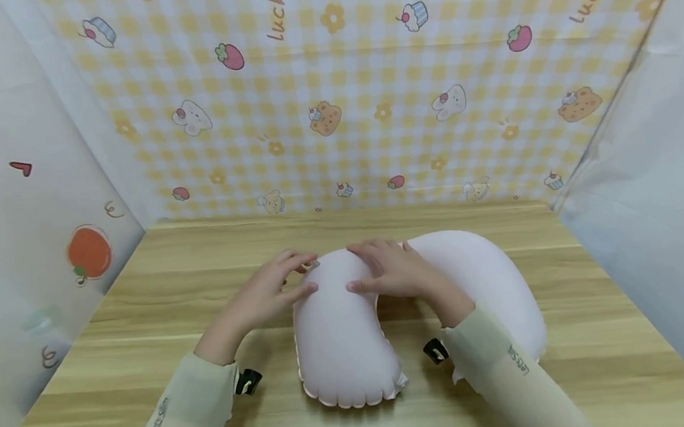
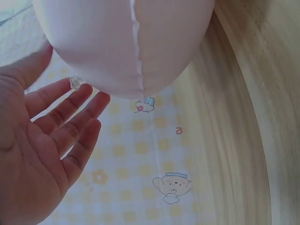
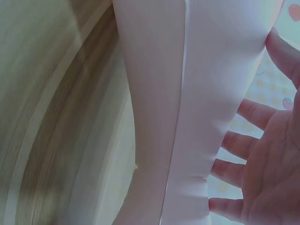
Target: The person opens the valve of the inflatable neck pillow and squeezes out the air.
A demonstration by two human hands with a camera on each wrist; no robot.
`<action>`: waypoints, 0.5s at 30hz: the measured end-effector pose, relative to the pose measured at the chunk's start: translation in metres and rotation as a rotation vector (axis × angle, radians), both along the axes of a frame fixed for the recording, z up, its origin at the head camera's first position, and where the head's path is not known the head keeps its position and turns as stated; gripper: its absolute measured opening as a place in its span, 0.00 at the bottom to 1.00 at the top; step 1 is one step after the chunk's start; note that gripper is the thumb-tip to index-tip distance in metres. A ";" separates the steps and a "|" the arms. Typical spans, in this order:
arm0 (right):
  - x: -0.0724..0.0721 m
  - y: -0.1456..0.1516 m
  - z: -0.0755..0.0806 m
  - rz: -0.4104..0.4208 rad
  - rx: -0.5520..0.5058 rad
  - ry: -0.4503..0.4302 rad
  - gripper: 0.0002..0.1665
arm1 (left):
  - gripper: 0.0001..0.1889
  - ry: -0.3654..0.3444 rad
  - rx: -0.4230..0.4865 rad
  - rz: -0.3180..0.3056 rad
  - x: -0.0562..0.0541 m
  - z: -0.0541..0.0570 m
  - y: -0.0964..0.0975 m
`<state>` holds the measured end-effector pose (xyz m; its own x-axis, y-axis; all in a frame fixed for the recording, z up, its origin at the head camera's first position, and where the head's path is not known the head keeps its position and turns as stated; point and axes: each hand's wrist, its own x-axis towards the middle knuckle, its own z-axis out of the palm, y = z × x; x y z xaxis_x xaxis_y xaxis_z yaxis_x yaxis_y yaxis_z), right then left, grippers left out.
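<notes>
A puffed-up, pale pink U-shaped neck pillow [image 1: 339,334] lies on the wooden table, its seam running down the side in both wrist views. At the top of its left arm is my left hand [image 1: 272,286], thumb and fingertips lightly at the surface. A small clear nub like an air valve [image 2: 75,83] shows by the index fingertip in the left wrist view. My right hand [image 1: 391,270] rests on the pillow's upper part between the left arm and the wide right curve, its fairly straight fingers [image 3: 234,173] touching the fabric.
Wood-grain table [image 1: 580,329] spreads around the pillow. Behind it stands a yellow checked backdrop [image 1: 356,92] with cartoon prints, and white sheets [image 1: 674,147] hang at both sides. Small black devices [image 1: 249,382] sit at my wrists.
</notes>
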<state>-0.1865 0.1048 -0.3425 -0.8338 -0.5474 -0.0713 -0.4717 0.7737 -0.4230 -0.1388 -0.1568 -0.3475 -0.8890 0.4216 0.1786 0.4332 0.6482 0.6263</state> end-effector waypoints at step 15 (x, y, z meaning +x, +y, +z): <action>0.013 -0.001 0.002 0.023 -0.021 -0.016 0.47 | 0.13 0.094 0.060 -0.045 -0.012 0.000 0.000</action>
